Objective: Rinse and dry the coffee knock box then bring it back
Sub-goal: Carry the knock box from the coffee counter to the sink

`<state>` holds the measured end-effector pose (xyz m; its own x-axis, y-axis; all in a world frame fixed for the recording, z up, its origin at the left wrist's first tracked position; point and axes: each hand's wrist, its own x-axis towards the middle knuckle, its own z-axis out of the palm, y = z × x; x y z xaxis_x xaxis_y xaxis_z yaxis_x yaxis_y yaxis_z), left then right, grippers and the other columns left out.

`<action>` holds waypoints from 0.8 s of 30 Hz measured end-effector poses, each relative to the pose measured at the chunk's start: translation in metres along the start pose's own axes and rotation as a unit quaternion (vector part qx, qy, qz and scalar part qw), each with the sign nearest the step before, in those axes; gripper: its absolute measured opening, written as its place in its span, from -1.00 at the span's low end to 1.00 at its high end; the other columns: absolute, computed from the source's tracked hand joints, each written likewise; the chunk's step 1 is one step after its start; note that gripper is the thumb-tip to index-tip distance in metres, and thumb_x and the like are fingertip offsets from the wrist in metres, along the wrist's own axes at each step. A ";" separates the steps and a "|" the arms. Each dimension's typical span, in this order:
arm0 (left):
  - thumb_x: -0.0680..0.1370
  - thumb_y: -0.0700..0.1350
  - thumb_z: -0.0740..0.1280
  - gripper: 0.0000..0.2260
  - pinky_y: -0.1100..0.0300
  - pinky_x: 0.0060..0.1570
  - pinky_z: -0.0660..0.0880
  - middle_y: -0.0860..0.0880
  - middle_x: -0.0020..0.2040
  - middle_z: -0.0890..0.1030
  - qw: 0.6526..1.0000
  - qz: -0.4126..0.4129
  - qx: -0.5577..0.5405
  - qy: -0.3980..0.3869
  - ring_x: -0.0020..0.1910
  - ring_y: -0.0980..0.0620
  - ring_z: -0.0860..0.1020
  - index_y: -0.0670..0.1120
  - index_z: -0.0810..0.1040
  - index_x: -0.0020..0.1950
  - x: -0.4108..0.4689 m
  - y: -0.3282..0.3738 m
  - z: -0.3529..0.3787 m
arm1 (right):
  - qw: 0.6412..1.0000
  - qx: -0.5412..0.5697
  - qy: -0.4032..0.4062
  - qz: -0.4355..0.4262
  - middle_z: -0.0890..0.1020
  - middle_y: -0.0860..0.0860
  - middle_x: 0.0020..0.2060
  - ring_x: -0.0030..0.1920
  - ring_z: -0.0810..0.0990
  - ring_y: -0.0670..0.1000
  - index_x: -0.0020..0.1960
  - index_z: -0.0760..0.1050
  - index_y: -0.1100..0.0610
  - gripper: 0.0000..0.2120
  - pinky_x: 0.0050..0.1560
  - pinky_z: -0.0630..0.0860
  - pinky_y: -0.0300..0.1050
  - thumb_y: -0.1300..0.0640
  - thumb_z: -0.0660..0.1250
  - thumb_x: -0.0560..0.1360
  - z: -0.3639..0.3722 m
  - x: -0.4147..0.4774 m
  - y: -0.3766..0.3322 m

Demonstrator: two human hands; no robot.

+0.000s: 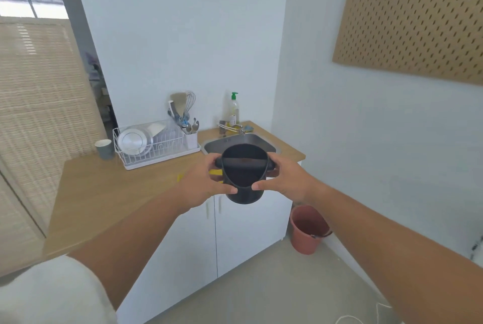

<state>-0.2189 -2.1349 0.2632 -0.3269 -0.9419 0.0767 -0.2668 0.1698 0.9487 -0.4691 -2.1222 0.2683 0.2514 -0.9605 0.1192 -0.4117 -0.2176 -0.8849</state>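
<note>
I hold a black round coffee knock box (pixel 244 194) with a black bar across its open top, out in front of me in the air. My left hand (pixel 201 184) grips its left side and my right hand (pixel 283 180) grips its right side. The box is upright, slightly tilted toward me, with a dark inside. Behind it lies a steel sink (pixel 222 144) with a chrome tap (pixel 236 127), set in a wooden counter (pixel 104 193).
A white dish rack (pixel 154 144) with plates and a utensil holder stands left of the sink. A paper cup (pixel 104 148) sits beside it. A soap bottle (pixel 233 109) stands behind the tap. A reddish bucket (pixel 308 229) is on the floor at the right, below a pegboard (pixel 413 15).
</note>
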 end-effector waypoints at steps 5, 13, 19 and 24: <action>0.33 -0.28 0.67 -0.30 -0.07 0.12 0.69 0.02 0.27 0.64 1.000 -0.008 -0.003 -0.015 0.19 -0.08 0.68 0.05 0.48 0.37 0.085 -0.021 -0.001 | 1.000 -0.010 0.009 0.006 0.70 -0.04 0.23 0.23 0.67 -0.07 0.43 0.51 0.00 -0.36 0.09 0.64 -0.27 0.21 0.66 0.42 -0.028 0.065 0.032; 0.11 -0.05 0.70 -0.18 -0.20 0.19 0.65 0.00 0.26 0.61 1.000 -0.023 -0.014 0.003 0.19 -0.12 0.69 0.08 0.46 0.31 0.217 -0.048 0.007 | 1.000 -0.022 -0.014 -0.004 0.71 0.03 0.23 0.23 0.69 0.01 0.42 0.52 0.08 -0.36 0.26 0.64 -0.06 0.28 0.65 0.41 -0.083 0.184 0.092; 0.22 -0.13 0.68 -0.22 -0.11 0.23 0.64 0.01 0.28 0.60 0.998 -0.043 -0.029 0.030 0.17 -0.02 0.70 0.06 0.45 0.38 0.323 -0.064 0.012 | 0.998 -0.018 -0.050 -0.014 0.72 0.00 0.23 0.23 0.69 -0.01 0.44 0.52 0.04 -0.34 0.27 0.62 -0.06 0.28 0.65 0.40 -0.133 0.288 0.135; 0.27 -0.16 0.70 -0.30 -0.06 0.28 0.61 0.00 0.29 0.61 0.996 -0.060 -0.036 0.059 0.20 0.02 0.67 0.12 0.47 0.31 0.388 -0.091 0.003 | 0.997 -0.022 -0.077 -0.017 0.73 -0.10 0.18 0.18 0.69 -0.13 0.40 0.55 -0.05 -0.36 0.14 0.62 -0.26 0.21 0.67 0.38 -0.146 0.363 0.171</action>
<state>-0.3240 -2.5151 0.2053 -0.1864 -0.9824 -0.0079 -0.2305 0.0359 0.9724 -0.5758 -2.5334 0.2262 0.3957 -0.9153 0.0752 -0.4372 -0.2597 -0.8610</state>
